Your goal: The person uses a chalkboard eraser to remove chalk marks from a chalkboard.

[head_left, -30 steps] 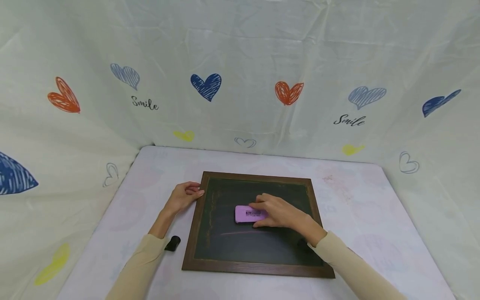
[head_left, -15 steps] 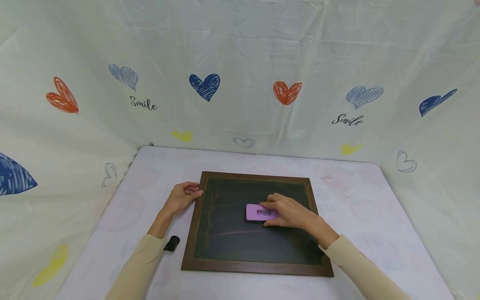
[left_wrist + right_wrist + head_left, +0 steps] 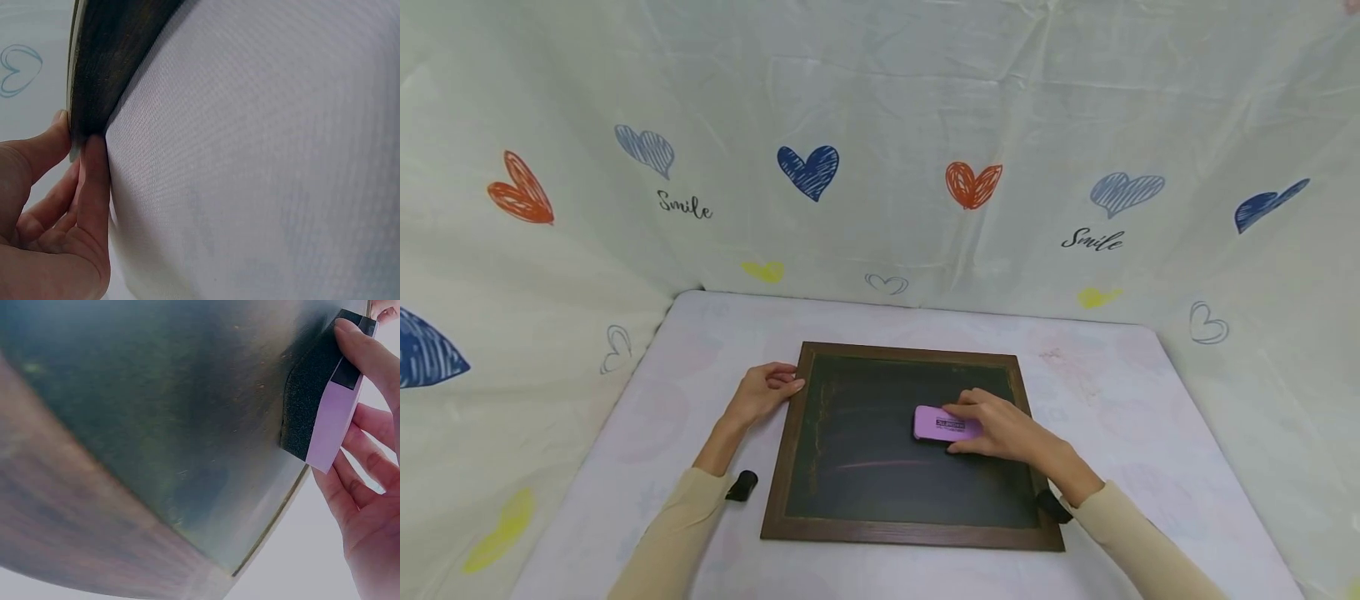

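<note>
A small chalkboard (image 3: 895, 500) in a brown wooden frame lies flat on the table, with a faint pinkish line (image 3: 880, 463) across its dark surface. At the frame's left edge my left hand (image 3: 763, 396) pinches the wood; in the left wrist view the thumb (image 3: 50, 147) is on one face and a fingertip tucks under the frame (image 3: 103, 69). My right hand (image 3: 1003, 429) grips a pink-purple board eraser (image 3: 931, 422) over the board's right half. Its black felt (image 3: 306, 400) faces the board in the right wrist view, with the thumb along one side and fingers along the other.
The table (image 3: 715, 333) has a pale patterned cover. Behind and beside it hangs a white curtain (image 3: 887, 100) printed with hearts and "Smile". Dark wrist pieces (image 3: 742, 486) show at both sleeves.
The right hand has slid the eraser rightward across the board, from near its middle toward the right side. The left hand has kept its place at the frame.
</note>
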### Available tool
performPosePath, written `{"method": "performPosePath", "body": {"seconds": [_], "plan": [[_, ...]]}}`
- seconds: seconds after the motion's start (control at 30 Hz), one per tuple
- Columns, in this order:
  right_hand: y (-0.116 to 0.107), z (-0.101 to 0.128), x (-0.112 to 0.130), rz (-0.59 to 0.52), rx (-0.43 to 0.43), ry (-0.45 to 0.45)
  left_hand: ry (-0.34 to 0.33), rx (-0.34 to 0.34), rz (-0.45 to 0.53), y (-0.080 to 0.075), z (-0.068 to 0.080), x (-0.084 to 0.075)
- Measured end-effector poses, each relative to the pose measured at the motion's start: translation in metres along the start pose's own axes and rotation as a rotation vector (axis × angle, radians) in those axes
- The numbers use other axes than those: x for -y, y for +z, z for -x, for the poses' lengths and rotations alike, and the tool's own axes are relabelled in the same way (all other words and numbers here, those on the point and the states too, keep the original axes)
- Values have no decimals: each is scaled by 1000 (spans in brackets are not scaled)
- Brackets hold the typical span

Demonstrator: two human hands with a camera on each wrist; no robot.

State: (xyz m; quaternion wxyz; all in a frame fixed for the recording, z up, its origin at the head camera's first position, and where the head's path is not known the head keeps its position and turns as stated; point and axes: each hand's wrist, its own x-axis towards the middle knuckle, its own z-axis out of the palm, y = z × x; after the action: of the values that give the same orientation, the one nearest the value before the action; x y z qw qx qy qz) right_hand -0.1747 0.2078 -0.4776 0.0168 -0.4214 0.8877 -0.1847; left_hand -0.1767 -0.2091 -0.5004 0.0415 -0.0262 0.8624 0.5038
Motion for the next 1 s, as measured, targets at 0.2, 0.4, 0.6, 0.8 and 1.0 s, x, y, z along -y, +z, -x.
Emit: {"method": "performPosePath", "body": {"seconds": [0.2, 0.4, 0.6, 0.8, 1.0], "plan": [[2, 7, -3, -9, -39, 14, 3, 1, 6, -1, 0, -1], [0, 15, -2, -31, -47, 65, -2, 3, -14, -3, -2, 0], [0, 24, -1, -52, -50, 78, -4, -1, -21, -3, -3, 1], [0, 32, 3, -62, -50, 54, -7, 4, -9, -2, -2, 0], [0, 40, 6, -58, -44, 34, -2, 6, 5, 0, -1, 1]]}}
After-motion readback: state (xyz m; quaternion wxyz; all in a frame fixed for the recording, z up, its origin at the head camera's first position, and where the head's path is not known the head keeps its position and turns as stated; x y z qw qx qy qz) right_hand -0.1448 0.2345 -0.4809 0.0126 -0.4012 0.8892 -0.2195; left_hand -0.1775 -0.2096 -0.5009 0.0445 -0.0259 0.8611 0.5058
